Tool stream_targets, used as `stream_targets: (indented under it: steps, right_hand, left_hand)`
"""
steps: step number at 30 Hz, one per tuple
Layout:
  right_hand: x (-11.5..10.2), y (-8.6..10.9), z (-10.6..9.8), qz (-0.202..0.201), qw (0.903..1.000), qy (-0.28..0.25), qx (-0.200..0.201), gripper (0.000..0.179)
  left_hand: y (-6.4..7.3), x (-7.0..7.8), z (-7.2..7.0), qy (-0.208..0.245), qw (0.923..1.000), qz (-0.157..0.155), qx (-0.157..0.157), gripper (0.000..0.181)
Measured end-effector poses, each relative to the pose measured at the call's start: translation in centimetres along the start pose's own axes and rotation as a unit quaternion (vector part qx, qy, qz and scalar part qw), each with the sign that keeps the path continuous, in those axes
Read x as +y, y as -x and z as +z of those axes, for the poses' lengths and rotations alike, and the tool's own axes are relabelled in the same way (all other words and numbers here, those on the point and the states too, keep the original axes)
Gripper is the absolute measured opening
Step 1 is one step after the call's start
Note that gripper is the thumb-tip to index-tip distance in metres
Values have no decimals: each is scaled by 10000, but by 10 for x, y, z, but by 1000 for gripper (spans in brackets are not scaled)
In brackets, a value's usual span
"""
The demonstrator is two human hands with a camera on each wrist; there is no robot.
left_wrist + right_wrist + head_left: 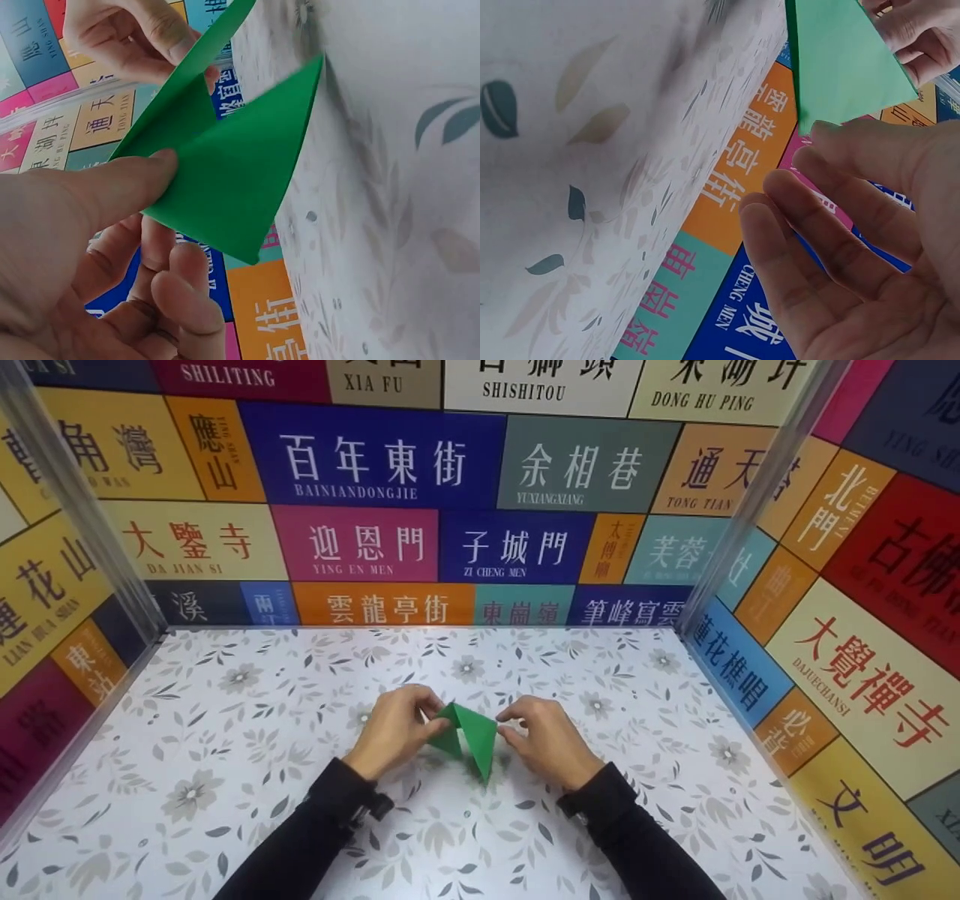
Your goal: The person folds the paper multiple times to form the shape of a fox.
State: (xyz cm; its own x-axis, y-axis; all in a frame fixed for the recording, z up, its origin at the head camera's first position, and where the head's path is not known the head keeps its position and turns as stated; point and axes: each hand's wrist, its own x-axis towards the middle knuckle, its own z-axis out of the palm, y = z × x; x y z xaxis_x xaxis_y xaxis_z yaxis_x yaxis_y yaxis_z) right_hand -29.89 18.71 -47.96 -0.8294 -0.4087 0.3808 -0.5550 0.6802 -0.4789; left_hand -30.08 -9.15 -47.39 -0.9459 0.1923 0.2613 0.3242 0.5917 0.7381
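Note:
A folded sheet of green paper [478,739] is held just above the table, its two pointed flaps spread apart and hanging down. My left hand [396,729] pinches its left side. In the left wrist view the thumb [142,180] lies over the green paper [232,161], with the fingers behind it. My right hand [551,739] is at the right corner of the paper. Seen from the right wrist, the right hand's fingers [810,232] are loosely bent and apart, and its thumb tip is right by the paper's edge; whether it touches, I cannot tell.
A white tabletop [300,810] with a grey leaf and flower print lies beneath both hands. Panels of coloured signs [375,457] with Chinese characters stand at the back, and similar side walls [885,660] rise left and right.

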Motion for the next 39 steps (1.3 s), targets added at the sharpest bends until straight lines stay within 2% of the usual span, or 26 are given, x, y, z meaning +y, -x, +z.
stream_targets:
  steps: [4,8,15,21,24,29,33,37,39]
  right_hand:
    - [-1,0,-2,15,9999,83,78,14]
    - [-2,-1,-4,48,9999,85,96,14]
    - [-2,-2,-4,-91,9997,86,192,14]
    - [-2,-1,-4,-158,9997,59,185,13]
    - [0,-2,-5,-189,9996,83,201,13]
    - [4,-3,-7,-316,9991,130,248,13]
    - [6,-3,-7,-372,9988,155,290,13]
    - [6,-3,-8,-381,9986,183,307,11]
    - [6,-3,-9,-367,9987,192,305,11]
  left_hand:
    - [-1,1,-6,129,9990,325,293,14]
    - [0,1,-8,60,9957,610,694,16]
    - [1,0,-3,-455,9845,1114,1274,21]
    - [3,-3,5,-923,9727,1553,1456,24]
    - [2,-6,8,-1265,9602,2003,1481,24]
    - [1,-11,10,-1672,9314,2850,1527,28]
    - [2,-13,12,-1896,9149,3240,1484,31]
    - [2,-15,15,-2022,9032,3552,1313,28]
    - [2,-16,17,-2034,9002,3659,1202,26]
